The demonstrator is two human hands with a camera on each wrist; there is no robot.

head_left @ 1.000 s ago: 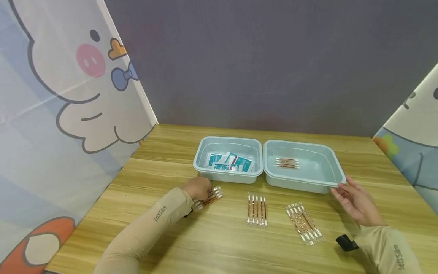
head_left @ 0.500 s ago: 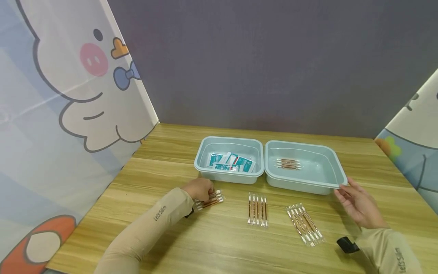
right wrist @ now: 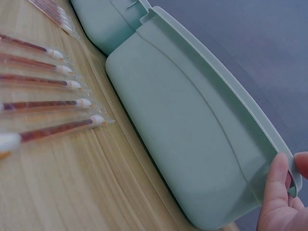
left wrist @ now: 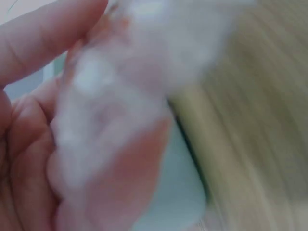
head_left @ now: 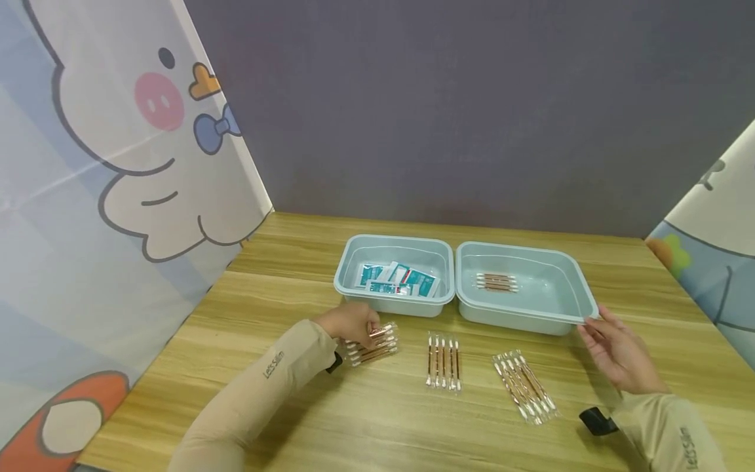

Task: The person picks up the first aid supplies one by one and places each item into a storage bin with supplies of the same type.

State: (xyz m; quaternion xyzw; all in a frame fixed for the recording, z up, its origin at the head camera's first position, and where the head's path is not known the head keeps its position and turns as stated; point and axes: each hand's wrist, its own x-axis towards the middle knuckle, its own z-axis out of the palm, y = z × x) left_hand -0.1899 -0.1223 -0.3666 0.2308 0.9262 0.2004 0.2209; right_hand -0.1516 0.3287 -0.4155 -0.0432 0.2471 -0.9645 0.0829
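My left hand pinches a clear-wrapped strip of brown-stemmed cotton swabs, just in front of the left tub. In the left wrist view the wrapper is blurred and hangs across the fingers. My right hand grips the near right corner of the right pale blue-green tub. The right wrist view has a thumb and fingers on either side of that tub's rim. Inside it lies another swab strip.
The left tub holds several teal-and-white sachets and stands against the right one. Two more wrapped swab strips lie on the wooden table: an upright one at centre and a slanted one further right. A grey wall rises behind.
My left hand has shifted slightly right with the swab strip, and more of the strip shows beyond the fingers. The right hand keeps its grip on the tub corner.
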